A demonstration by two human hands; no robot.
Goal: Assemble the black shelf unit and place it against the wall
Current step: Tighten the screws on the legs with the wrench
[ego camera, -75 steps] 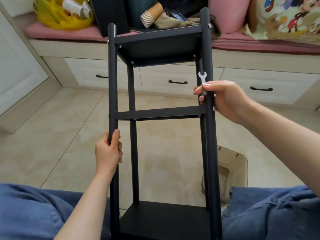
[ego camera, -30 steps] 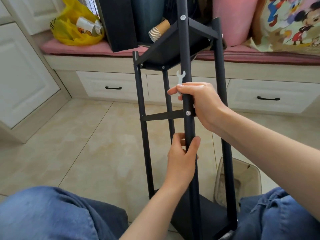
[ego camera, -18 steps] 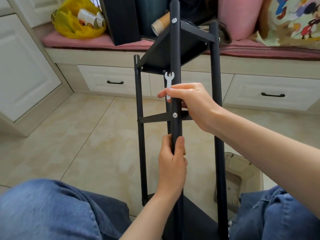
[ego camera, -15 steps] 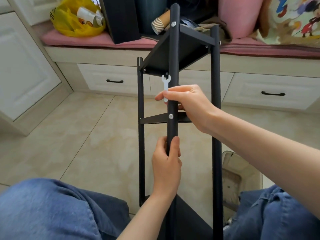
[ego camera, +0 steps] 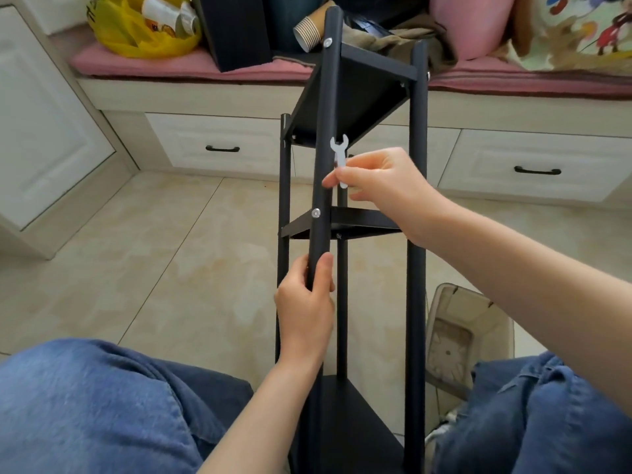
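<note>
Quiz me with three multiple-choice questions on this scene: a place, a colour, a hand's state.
1. Where is the yellow bag? A floor; B pink cushion; C knee.
2. The small wrench is what colour? A white; B red; C black.
3. The left hand is: A resting open; B pinching the wrench; C gripping the shelf unit's near post.
Answers: B, the bag sits on the cushion; A, it shows white against the black post; C, its fingers curl round the post.
</note>
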